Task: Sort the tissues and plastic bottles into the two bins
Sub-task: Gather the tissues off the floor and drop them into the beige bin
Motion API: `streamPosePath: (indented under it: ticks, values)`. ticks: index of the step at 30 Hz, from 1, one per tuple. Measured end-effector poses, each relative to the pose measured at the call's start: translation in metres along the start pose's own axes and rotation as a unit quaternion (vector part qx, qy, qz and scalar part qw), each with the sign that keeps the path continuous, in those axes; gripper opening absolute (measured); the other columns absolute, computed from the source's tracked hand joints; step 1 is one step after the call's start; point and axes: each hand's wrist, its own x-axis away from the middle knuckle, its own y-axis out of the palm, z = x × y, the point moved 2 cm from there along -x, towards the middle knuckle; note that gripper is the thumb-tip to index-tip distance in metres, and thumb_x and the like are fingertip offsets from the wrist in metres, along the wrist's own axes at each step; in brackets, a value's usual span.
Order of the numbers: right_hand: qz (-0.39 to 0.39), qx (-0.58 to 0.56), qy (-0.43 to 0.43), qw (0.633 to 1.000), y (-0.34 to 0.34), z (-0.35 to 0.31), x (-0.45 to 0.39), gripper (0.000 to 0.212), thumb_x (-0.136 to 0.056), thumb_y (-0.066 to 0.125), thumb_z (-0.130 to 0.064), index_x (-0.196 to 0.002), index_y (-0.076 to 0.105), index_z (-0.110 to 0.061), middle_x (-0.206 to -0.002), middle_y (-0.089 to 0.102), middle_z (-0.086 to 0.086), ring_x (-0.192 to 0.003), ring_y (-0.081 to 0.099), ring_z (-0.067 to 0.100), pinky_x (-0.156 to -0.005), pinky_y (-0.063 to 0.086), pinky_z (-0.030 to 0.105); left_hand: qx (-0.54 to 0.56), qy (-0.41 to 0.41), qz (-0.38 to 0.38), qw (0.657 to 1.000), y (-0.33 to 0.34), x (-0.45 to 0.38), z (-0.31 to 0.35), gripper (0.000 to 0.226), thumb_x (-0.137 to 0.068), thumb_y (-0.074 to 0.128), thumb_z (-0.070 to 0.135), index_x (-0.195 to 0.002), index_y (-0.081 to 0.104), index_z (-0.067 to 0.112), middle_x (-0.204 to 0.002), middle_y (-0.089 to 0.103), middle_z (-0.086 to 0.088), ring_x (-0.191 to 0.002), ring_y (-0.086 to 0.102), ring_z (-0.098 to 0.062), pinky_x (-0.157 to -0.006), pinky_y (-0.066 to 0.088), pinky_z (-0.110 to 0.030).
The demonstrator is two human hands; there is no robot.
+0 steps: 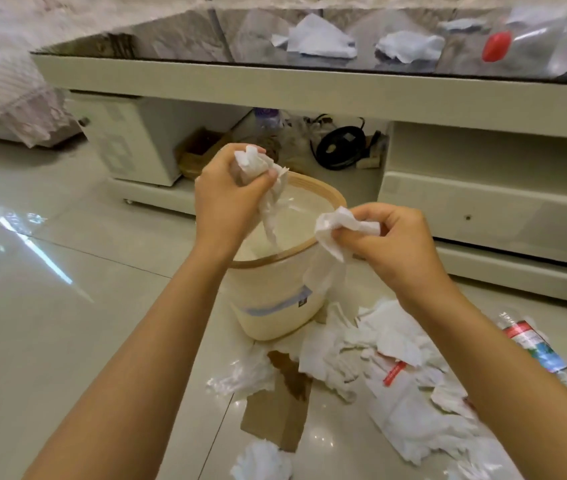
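A cream bin (268,306) with a tan rim stands on the floor in the middle. My left hand (226,202) grips a crumpled white tissue (258,164) that hangs over the bin's opening. My right hand (396,244) holds another white tissue (334,233) at the bin's right rim. A heap of white tissues (389,362) lies on the floor to the right of the bin. A crushed plastic bottle (531,344) with a red and blue label lies at the right edge. Only one bin is in view.
A low table (206,77) with a glossy top stands behind the bin, carrying tissues (320,38) and a red-capped plastic bottle (531,43). Cables and clutter sit under it. A piece of brown cardboard (278,414) and clear plastic wrap (240,375) lie on the tiled floor.
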Motion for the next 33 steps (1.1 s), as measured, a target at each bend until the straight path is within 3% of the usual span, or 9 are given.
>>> streamPosePath:
  ticks: [4, 9, 14, 16, 18, 21, 24, 28, 33]
  values:
    - [-0.004, 0.007, -0.014, 1.0, 0.014, -0.011, -0.01, 0.006, -0.076, 0.076, -0.015, -0.081, 0.074, -0.017, -0.079, 0.072, 0.0, -0.076, 0.068, 0.016, -0.069, 0.059, 0.042, -0.014, -0.068, -0.029, 0.997, 0.002, -0.021, -0.036, 0.04, -0.077, 0.076, 0.037, -0.113, 0.06, 0.029, -0.106, 0.065, 0.009, -0.099, 0.061, -0.008, -0.087, 0.055, -0.039]
    - [0.007, -0.018, -0.019, 1.0, 0.03, -0.019, -0.032, 0.01, -0.076, 0.075, -0.014, -0.085, 0.072, -0.014, -0.082, 0.072, 0.001, -0.075, 0.068, 0.012, -0.064, 0.057, 0.03, -0.052, -0.092, -0.053, 0.993, 0.003, -0.015, -0.06, 0.069, -0.078, 0.072, 0.046, -0.139, 0.043, 0.036, -0.132, 0.057, 0.005, -0.118, 0.054, -0.012, -0.098, 0.047, -0.035]
    - [-0.004, 0.007, -0.019, 1.0, 0.063, -0.016, -0.06, 0.013, -0.077, 0.07, -0.019, -0.09, 0.069, -0.018, -0.089, 0.069, 0.001, -0.085, 0.066, 0.019, -0.076, 0.058, 0.044, -0.012, -0.103, -0.011, 0.995, -0.01, -0.009, -0.063, 0.052, -0.085, 0.067, 0.039, -0.134, 0.048, 0.038, -0.126, 0.061, 0.009, -0.114, 0.057, -0.01, -0.098, 0.049, -0.037]
    - [-0.043, 0.059, -0.016, 0.997, 0.077, -0.011, -0.066, 0.017, -0.079, 0.069, -0.021, -0.096, 0.065, -0.024, -0.092, 0.065, -0.006, -0.087, 0.062, 0.014, -0.073, 0.055, 0.032, -0.004, -0.106, 0.001, 0.994, -0.017, -0.006, -0.062, 0.047, -0.088, 0.065, 0.034, -0.132, 0.051, 0.035, -0.119, 0.062, 0.011, -0.108, 0.059, -0.009, -0.093, 0.05, -0.032]
    - [-0.097, 0.109, -0.015, 0.989, 0.088, -0.005, -0.068, 0.033, -0.083, 0.068, -0.022, -0.115, 0.06, -0.024, -0.108, 0.061, -0.009, -0.1, 0.057, 0.01, -0.074, 0.047, 0.017, 0.002, -0.108, 0.008, 0.994, -0.023, -0.002, -0.062, 0.045, -0.089, 0.064, 0.032, -0.132, 0.051, 0.033, -0.112, 0.061, 0.013, -0.103, 0.059, -0.008, -0.088, 0.05, -0.027]
    - [-0.145, 0.114, -0.005, 0.983, 0.093, 0.006, -0.067, 0.055, -0.085, 0.067, -0.026, -0.136, 0.048, -0.022, -0.135, 0.051, -0.002, -0.124, 0.047, 0.012, -0.093, 0.038, 0.021, 0.003, -0.112, 0.016, 0.994, -0.031, 0.007, -0.066, 0.042, -0.091, 0.062, 0.032, -0.131, 0.051, 0.034, -0.111, 0.061, 0.013, -0.1, 0.059, -0.007, -0.086, 0.05, -0.025]
    - [-0.155, 0.113, 0.002, 0.981, 0.092, 0.009, -0.063, 0.059, -0.087, 0.065, -0.028, -0.141, 0.041, -0.024, -0.143, 0.046, -0.002, -0.13, 0.041, 0.01, -0.097, 0.036, 0.023, -0.003, -0.119, 0.01, 0.993, -0.035, 0.013, -0.07, 0.041, -0.091, 0.062, 0.028, -0.13, 0.053, 0.035, -0.116, 0.064, 0.009, -0.099, 0.061, -0.007, -0.09, 0.052, -0.032]
    - [-0.138, 0.118, -0.015, 0.983, 0.086, 0.004, -0.053, 0.05, -0.09, 0.061, -0.024, -0.137, 0.046, -0.023, -0.134, 0.054, 0.001, -0.125, 0.048, 0.013, -0.099, 0.038, 0.025, -0.002, -0.126, 0.002, 0.992, -0.035, 0.017, -0.069, 0.042, -0.089, 0.065, 0.026, -0.129, 0.055, 0.035, -0.111, 0.064, 0.013, -0.098, 0.061, -0.003, -0.09, 0.053, -0.032]
    - [-0.114, 0.13, -0.04, 0.984, 0.061, 0.005, -0.013, 0.024, -0.086, 0.065, -0.023, -0.11, 0.066, -0.024, -0.094, 0.069, -0.004, -0.083, 0.066, 0.013, -0.078, 0.055, 0.03, 0.016, -0.094, -0.058, 0.994, -0.027, 0.049, -0.056, 0.03, -0.09, 0.063, 0.024, -0.12, 0.061, 0.028, -0.103, 0.068, 0.009, -0.092, 0.064, -0.001, -0.073, 0.053, -0.015]
